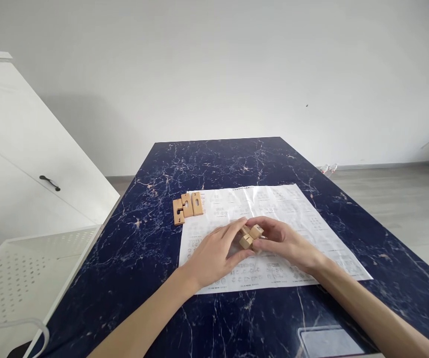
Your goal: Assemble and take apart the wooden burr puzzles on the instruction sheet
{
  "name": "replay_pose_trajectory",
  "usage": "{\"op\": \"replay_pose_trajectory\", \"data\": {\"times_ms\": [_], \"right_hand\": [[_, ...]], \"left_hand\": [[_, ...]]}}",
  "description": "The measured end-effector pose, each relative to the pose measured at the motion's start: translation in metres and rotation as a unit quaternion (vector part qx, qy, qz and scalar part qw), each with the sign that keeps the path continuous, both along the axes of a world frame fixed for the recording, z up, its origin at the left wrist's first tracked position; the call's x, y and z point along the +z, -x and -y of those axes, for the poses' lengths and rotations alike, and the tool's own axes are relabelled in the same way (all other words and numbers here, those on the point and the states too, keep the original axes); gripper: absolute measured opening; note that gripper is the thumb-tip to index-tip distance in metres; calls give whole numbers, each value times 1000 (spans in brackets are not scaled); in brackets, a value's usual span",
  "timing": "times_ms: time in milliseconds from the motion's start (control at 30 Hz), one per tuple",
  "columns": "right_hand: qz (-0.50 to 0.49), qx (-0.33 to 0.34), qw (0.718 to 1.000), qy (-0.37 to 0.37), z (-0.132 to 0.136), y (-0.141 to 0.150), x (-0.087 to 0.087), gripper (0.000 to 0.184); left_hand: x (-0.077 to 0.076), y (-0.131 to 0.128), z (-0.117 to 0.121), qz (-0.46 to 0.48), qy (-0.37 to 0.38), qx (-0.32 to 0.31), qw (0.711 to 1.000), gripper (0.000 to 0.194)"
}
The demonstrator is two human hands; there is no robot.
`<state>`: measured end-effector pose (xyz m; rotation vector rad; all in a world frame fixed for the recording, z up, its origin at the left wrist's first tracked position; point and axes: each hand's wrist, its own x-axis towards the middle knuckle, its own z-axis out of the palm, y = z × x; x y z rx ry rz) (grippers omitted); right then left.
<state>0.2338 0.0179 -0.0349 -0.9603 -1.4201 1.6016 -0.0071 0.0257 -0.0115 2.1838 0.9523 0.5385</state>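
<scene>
Both hands meet over a printed paper sheet (281,209), around a small cluster of light wooden puzzle blocks (247,240). My left hand (216,253) is curled against the cluster's left side, thumb along its near edge. From the right, my right hand (279,241) pinches the blocks between thumb and fingers; a dark mark shows on the upper block. Part of the cluster is hidden by the fingers. Several flat wooden pieces (187,207), slotted or notched and marked with numbers, lie side by side at the sheet's upper left corner.
The sheet lies on a dark blue marble-patterned table (143,268). A phone-like flat object (329,342) rests near the front edge, by my right forearm. At left stand a white cabinet (20,149) and a perforated white chair or shelf (20,278) with a white cable (16,324).
</scene>
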Motion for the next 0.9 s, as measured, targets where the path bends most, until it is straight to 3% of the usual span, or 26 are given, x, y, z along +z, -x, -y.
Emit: {"op": "replay_pose_trajectory", "data": {"times_ms": [300,467,600,767,900], "right_hand": [[-61,92,994,13,2,-4,11,58],[-90,80,993,-1,2,-3,11,51],[-96,56,994,-11,1,-1,7,49],[-76,-4,997,-27,2,-1,11,35],[-70,-19,997,-30,3,0,16,33]], "left_hand": [[1,2,-2,144,141,-33,979,85],[2,-4,3,145,212,-20,966,104],[0,-7,7,139,196,14,971,114],[-1,-7,5,103,152,2,983,95],[0,-7,4,84,135,-12,987,92]]}}
